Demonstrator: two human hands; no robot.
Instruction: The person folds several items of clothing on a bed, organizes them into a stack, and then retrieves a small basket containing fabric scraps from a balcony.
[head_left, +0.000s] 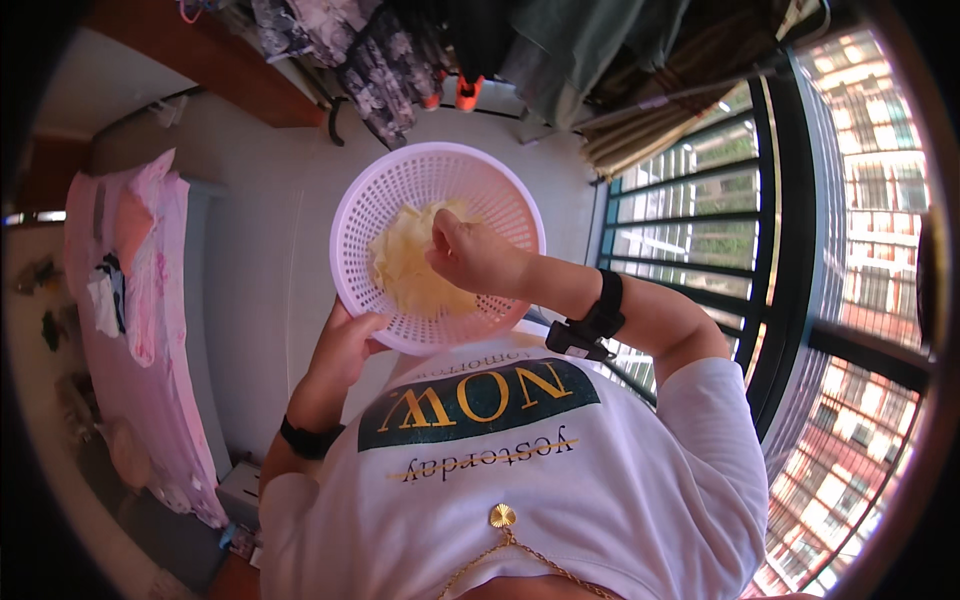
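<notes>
A round pink-lilac plastic colander basket (346, 187) with slotted walls is in front of my torso. Thin pale yellow pieces (409, 266), apparently sliced or torn food, lie heaped on its bottom. My left hand (341, 341) grips the near-left rim, its thumb lapping over the inside. Above the heap, my right hand (476, 255) reaches in from the right with its fingers curled. Whether it pinches a piece is hidden by the fingers. Black straps circle both wrists, and the right one carries a small black device (581, 339).
Clothes (585, 52) hang at the top, above the tiled floor (255, 225). A pink cloth-covered piece of furniture (150, 420) with fabric items on it stands at left. Dark window bars (682, 221) run along the right, beside a curtain (637, 142).
</notes>
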